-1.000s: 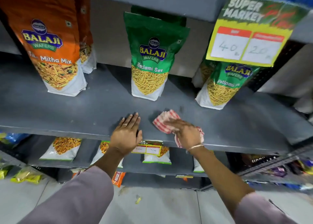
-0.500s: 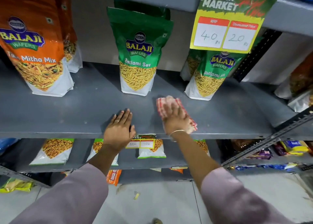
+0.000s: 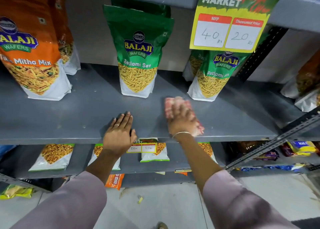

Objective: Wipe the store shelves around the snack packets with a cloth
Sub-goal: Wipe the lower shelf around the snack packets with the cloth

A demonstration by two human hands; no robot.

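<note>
A grey metal shelf [image 3: 69, 117] carries upright snack packets: an orange Mitha Mix packet [image 3: 29, 55] at the left, a green Ratlami Sev packet [image 3: 138, 55] in the middle, and another green Ratlami Sev packet [image 3: 214, 76] to the right. My right hand [image 3: 181, 121] presses a red-and-white checked cloth [image 3: 168, 105] flat on the shelf, between and in front of the two green packets; the hand and cloth are blurred. My left hand [image 3: 119, 135] lies flat on the shelf's front edge with fingers together, holding nothing.
A yellow-green price sign [image 3: 230, 20] hangs from the upper shelf over the right packet. A perforated metal upright [image 3: 277, 140] slants across the right. More packets [image 3: 55, 156] lie on the lower shelf. Other packets [image 3: 308, 86] stand at the far right.
My right hand has pushed the cloth from the shelf's front edge deeper in, towards the gap between the green packets. My left hand stays planted on the edge. The view has shifted right.
</note>
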